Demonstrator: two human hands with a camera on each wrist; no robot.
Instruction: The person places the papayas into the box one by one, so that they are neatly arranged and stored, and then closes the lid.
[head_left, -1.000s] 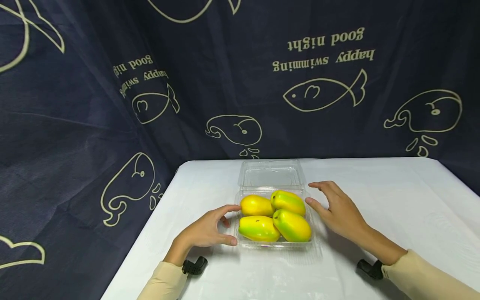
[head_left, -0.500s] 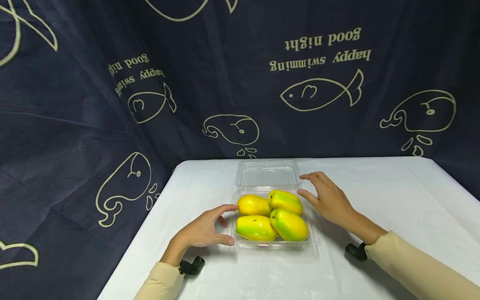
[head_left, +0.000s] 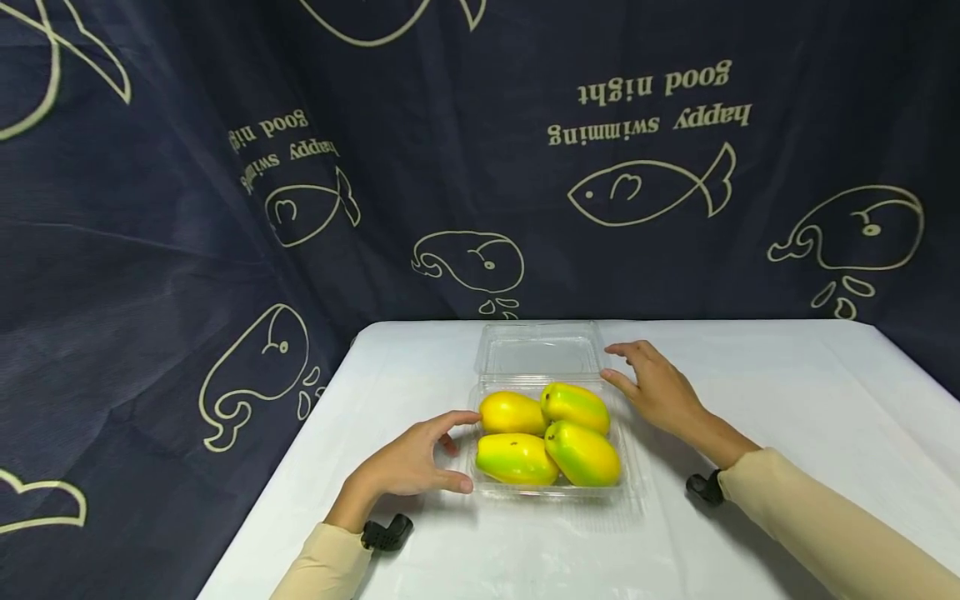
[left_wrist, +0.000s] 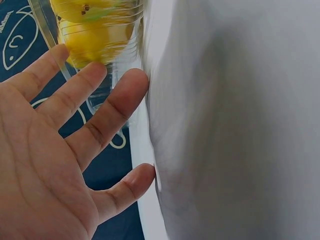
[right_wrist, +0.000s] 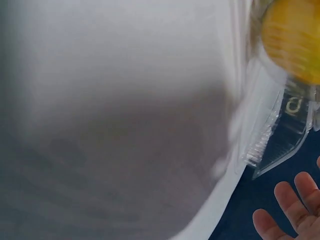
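A navy curtain printed with fish (head_left: 450, 150) fills the top and left of the frame, and a white-covered table (head_left: 787, 400) spreads below. At lower centre a clear plastic clamshell (head_left: 551, 490) lies open, its lid (head_left: 542, 350) toward the curtain. Left of it, the left hand (head_left: 408, 460) has fingers spread; I can't tell whether one touches. The right hand (head_left: 663, 396), thumb and fingers apart, hovers near the hinge's right end. Four yellow-green mango-shaped fruits (head_left: 582, 454) sit in the base.

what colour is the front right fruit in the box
The front right fruit is yellow with green on one side, clearest in the head view.
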